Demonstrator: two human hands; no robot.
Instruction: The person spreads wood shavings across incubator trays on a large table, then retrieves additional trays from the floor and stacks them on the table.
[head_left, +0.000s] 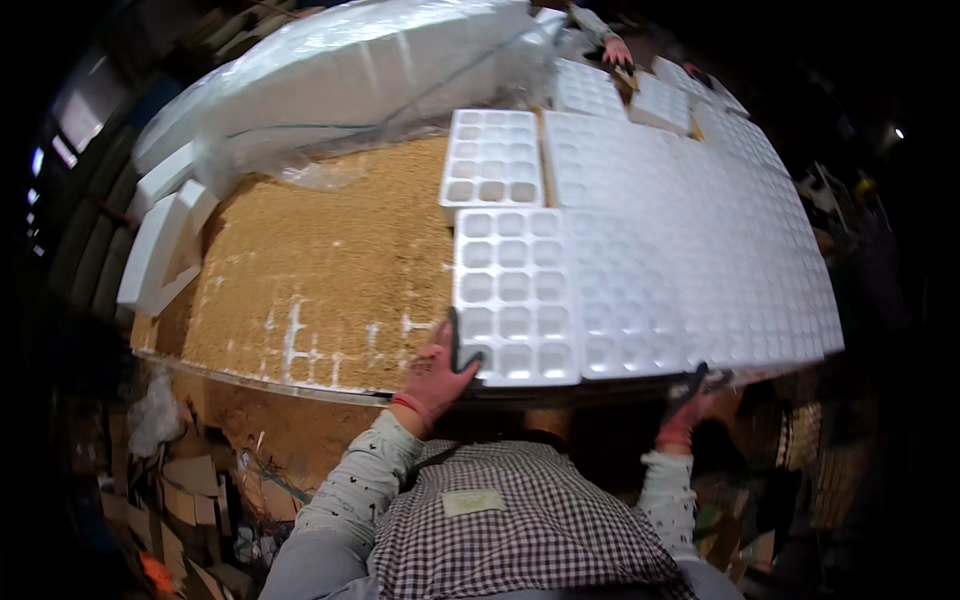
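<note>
White foam cell trays, set edge to edge, cover the right part of the table. My left hand (437, 375), in a pink glove with dark fingertips, rests against the lower left corner of the nearest tray (514, 300), thumb and fingers apart. At the front edge of the white trays (705, 255) is my right hand (688, 409), gloved alike; its fingers touch or lie close to that edge, and its grip is unclear. Left of the trays, brown granular material (322, 247) fills white cells that show through in places. Another tray (493, 157) sits behind the nearest one.
Plastic-wrapped white foam blocks (337, 90) stand at the back. White foam pieces (154, 247) lean at the left end. A co-worker's gloved hand (618, 52) is at small trays at the far side. Cardboard pieces (191, 487) litter the floor at lower left.
</note>
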